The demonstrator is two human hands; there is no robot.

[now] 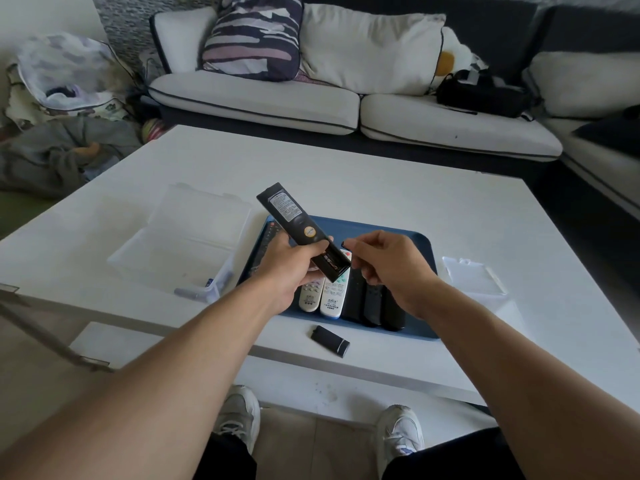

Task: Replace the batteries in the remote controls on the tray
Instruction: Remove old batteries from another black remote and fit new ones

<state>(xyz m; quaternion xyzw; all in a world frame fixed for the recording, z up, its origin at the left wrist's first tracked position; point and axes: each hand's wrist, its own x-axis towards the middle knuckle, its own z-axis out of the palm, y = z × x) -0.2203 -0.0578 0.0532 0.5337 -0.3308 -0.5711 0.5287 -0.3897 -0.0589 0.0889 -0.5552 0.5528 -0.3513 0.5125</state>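
Table (398,202) carried blue tray (424,244), more remotes lying on it. Our left hand (294,271) gripped black remote (298,226) above tray, back up, compartment open. Cover (329,341) lay on table just before tray. Our right hand (384,268) pinched something small and dark, likely battery, beside compartment. We judged: match polarity, seat spring end first.

Counting the things on the desk

One black remote (294,223) held up, two white remotes (323,292) and three black ones (374,303) on one blue tray (424,244), one battery cover (330,341), two clear boxes (187,244), two hands (294,271).
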